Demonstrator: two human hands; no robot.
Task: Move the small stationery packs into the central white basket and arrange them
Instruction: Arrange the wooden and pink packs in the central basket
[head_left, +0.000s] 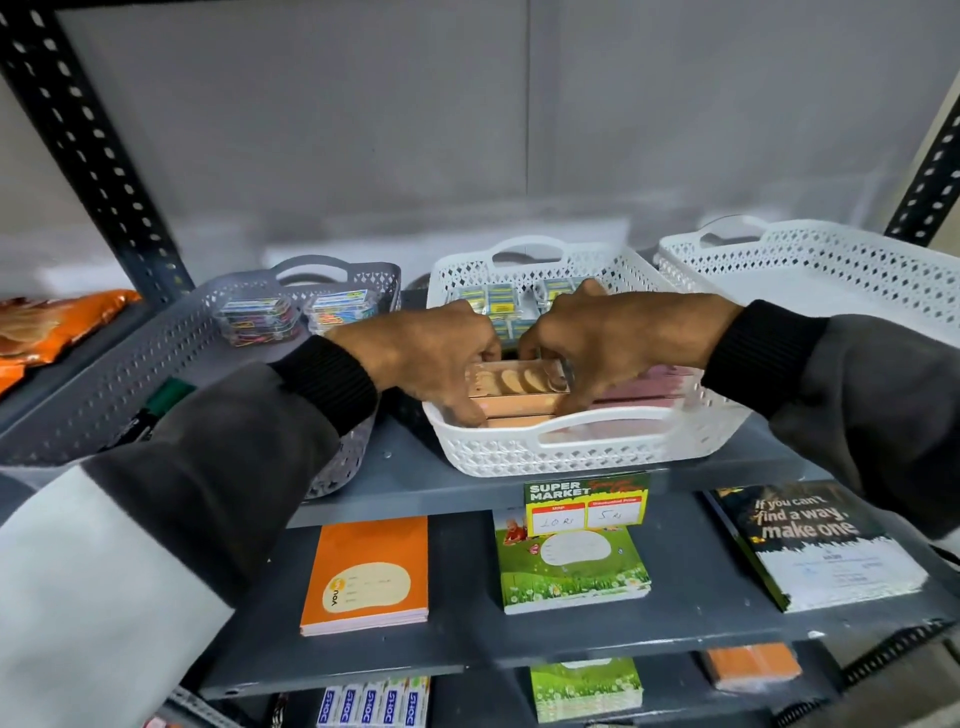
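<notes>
The central white basket (571, 447) stands on the grey shelf. Inside it lie tan packs at the front, maroon packs (649, 389) on the right and small yellow-green packs (498, 301) at the back. Both hands reach into the basket. My left hand (431, 353) and my right hand (602, 338) each grip one end of a clear-topped tan pack (519, 382), which sits on top of the other tan packs. My fingertips are partly hidden behind the pack.
A grey basket (156, 374) on the left holds clear boxes of coloured clips (260, 319). Another white basket (831, 270) sits at the right. Orange packets (47, 327) lie far left. A price tag (587, 504) hangs on the shelf edge; notebooks (366, 574) lie on the shelf below.
</notes>
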